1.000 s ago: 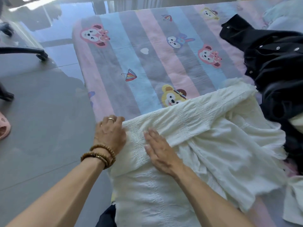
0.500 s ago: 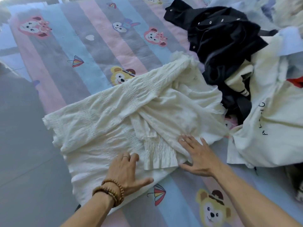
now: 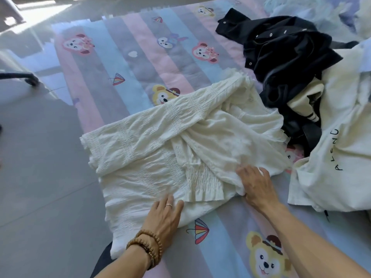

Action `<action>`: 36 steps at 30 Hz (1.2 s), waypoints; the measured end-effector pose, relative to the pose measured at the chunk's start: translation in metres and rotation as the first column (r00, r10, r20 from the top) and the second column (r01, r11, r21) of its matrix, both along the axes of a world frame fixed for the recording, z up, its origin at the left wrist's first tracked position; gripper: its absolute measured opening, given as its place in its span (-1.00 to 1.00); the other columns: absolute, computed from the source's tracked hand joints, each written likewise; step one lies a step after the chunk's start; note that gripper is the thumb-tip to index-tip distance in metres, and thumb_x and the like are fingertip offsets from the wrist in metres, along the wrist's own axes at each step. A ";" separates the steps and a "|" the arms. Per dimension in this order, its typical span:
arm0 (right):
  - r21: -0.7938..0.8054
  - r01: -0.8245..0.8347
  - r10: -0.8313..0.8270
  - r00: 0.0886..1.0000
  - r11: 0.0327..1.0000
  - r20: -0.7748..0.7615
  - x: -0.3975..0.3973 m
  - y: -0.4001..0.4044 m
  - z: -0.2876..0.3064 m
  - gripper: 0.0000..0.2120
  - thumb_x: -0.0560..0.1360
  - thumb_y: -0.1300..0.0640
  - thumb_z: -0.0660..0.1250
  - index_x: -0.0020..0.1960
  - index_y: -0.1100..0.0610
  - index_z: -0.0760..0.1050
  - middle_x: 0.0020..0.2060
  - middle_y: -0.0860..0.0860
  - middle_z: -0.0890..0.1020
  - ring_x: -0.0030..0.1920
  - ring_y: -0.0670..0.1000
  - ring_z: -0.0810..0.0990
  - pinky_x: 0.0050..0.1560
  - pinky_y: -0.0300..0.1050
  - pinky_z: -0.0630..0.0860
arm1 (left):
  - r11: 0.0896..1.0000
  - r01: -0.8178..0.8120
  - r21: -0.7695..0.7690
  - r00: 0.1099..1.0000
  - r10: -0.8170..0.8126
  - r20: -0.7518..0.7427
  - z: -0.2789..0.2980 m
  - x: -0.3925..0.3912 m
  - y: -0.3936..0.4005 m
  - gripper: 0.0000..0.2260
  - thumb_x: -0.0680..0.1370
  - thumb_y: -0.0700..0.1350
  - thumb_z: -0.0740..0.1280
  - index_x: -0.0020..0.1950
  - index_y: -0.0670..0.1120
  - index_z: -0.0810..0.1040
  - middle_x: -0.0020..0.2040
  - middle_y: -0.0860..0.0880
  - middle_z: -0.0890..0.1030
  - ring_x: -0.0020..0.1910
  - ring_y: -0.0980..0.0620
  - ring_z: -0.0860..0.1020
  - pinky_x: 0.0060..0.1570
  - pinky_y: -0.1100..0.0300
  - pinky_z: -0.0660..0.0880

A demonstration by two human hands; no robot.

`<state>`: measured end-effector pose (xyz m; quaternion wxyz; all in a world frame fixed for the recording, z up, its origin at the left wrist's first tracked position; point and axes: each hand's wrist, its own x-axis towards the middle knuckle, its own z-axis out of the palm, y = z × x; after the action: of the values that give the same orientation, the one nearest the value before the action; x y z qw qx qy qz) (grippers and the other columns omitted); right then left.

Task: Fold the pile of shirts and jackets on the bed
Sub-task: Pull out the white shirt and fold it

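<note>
Hands (image 3: 164, 213) (image 3: 255, 183) on white shirt (image 3: 152, 141) hem, near bed (image 3: 120, 63) edge.

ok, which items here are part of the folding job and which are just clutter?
In the job:
white crinkled blouse, left hand flat on it, right hand gripping its edge
black jacket
cream lettered shirt

Lying about:
striped cartoon bedsheet
black chair leg on the floor

Bedroom, domestic. Bed (image 3: 140, 63) under a striped pastel sheet printed with cartoon bears and umbrellas; clothes (image 3: 291, 63) heaped beyond the fingers (image 3: 251, 173); grey tiled floor (image 3: 40, 177) left of them, sunlit at the far end.
</note>
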<state>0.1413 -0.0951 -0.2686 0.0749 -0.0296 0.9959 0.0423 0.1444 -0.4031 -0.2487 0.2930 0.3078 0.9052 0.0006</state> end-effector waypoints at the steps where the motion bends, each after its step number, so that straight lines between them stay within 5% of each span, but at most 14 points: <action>1: 0.003 -0.011 0.011 1.000 1.000 -0.019 0.000 0.001 0.000 -0.48 0.00 0.38 0.51 -0.08 0.12 0.53 -0.18 0.05 0.57 -0.15 0.15 0.58 -0.01 0.09 0.44 | 0.996 -0.069 0.058 0.998 0.068 0.017 0.002 -0.001 -0.003 -0.44 0.27 -0.32 0.30 0.21 -0.09 0.21 0.22 -0.17 0.46 0.23 -0.15 0.48 0.14 0.12 0.48; 5: -0.163 0.004 -0.019 0.996 0.987 -0.090 -0.029 0.006 0.020 -0.88 0.18 0.27 0.33 -0.34 0.09 0.44 -0.41 -0.01 0.50 -0.36 0.14 0.51 -0.20 -0.09 0.25 | 0.910 -0.371 0.184 0.926 0.349 0.143 0.020 -0.040 -0.016 -0.77 0.48 -0.29 0.18 0.06 -0.03 0.42 0.03 -0.01 0.49 0.01 -0.03 0.50 -0.05 0.22 0.40; 10: -0.257 -0.054 0.005 0.983 0.965 -0.185 -0.124 -0.003 0.070 -0.94 0.27 0.24 0.19 -0.34 0.11 0.36 -0.51 -0.03 0.42 -0.46 0.14 0.41 -0.25 -0.08 0.27 | 0.649 -0.697 0.307 0.695 0.716 0.064 0.049 -0.106 -0.050 -0.84 0.51 -0.21 0.17 -0.13 0.01 0.48 -0.16 -0.05 0.56 -0.15 -0.08 0.53 -0.18 0.14 0.46; 16: -0.016 -0.008 0.011 0.977 1.000 0.213 -0.231 -0.043 0.071 -0.91 0.50 0.19 0.15 -0.04 0.07 0.40 -0.12 0.07 0.62 -0.03 0.16 0.56 0.14 0.04 0.34 | 0.599 -0.792 0.123 0.596 0.801 -0.062 0.048 -0.165 -0.073 -0.83 0.54 -0.11 0.12 0.01 0.03 0.49 -0.11 -0.04 0.53 -0.15 -0.09 0.49 -0.12 0.12 0.46; 23: -0.072 -0.028 0.037 0.991 0.997 0.127 -0.251 -0.056 0.031 -0.91 0.50 0.11 0.23 -0.01 0.09 0.43 -0.14 0.10 0.66 -0.07 0.19 0.59 0.00 0.01 0.28 | 0.708 -0.695 -0.122 0.711 0.653 -0.260 0.026 -0.175 -0.067 -0.68 0.45 -0.19 0.22 0.20 -0.01 0.38 0.03 -0.04 0.50 0.02 -0.08 0.46 -0.03 0.07 0.41; 27: -0.137 -0.022 0.035 0.995 0.990 0.090 -0.249 -0.048 0.016 -0.88 0.52 0.04 0.25 0.00 0.06 0.48 -0.14 0.05 0.67 -0.06 0.15 0.60 0.05 0.00 0.26 | 0.890 -0.338 0.306 0.812 0.440 -0.382 0.015 -0.174 -0.005 -0.48 0.25 -0.28 0.26 0.20 -0.05 0.52 0.13 -0.11 0.59 0.18 -0.18 0.51 0.07 -0.08 0.47; 29: -0.181 -0.062 0.065 0.998 0.981 0.006 -0.246 -0.048 0.013 -0.85 0.48 0.02 0.23 -0.03 0.06 0.50 -0.15 0.03 0.66 -0.06 0.14 0.61 0.08 0.02 0.27 | 0.913 -0.133 0.387 0.893 0.280 -0.353 0.013 -0.177 0.042 -0.55 0.36 -0.19 0.19 0.24 0.01 0.53 0.25 -0.06 0.57 0.31 -0.19 0.47 0.21 -0.20 0.43; 33: -0.214 -0.103 0.015 0.927 0.971 -0.375 -0.215 -0.037 0.016 -0.69 0.42 0.08 0.28 0.13 0.12 0.51 0.11 0.07 0.56 0.19 0.12 0.49 0.20 0.08 0.31 | 0.955 -0.205 0.215 0.979 0.203 0.032 -0.012 -0.195 0.098 -0.47 0.61 0.12 0.05 0.55 0.20 -0.06 0.59 0.06 -0.11 0.55 -0.16 -0.20 0.39 -0.38 -0.16; 36: -0.254 0.004 -0.128 0.870 0.967 -0.476 -0.192 -0.007 0.016 -0.57 0.36 0.10 0.33 0.22 0.16 0.46 0.21 0.12 0.53 0.28 0.14 0.42 0.21 0.15 0.33 | 0.977 -0.208 0.043 0.976 0.205 0.069 -0.026 -0.202 0.107 -0.28 0.56 0.27 0.13 0.52 0.22 -0.29 0.55 0.09 -0.32 0.49 -0.13 -0.40 0.36 -0.42 -0.24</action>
<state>-0.0505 -0.1021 -0.2525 -0.1819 0.0073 0.9802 -0.0775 -0.0571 -0.2964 -0.2748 0.3125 0.2194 0.9220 0.0638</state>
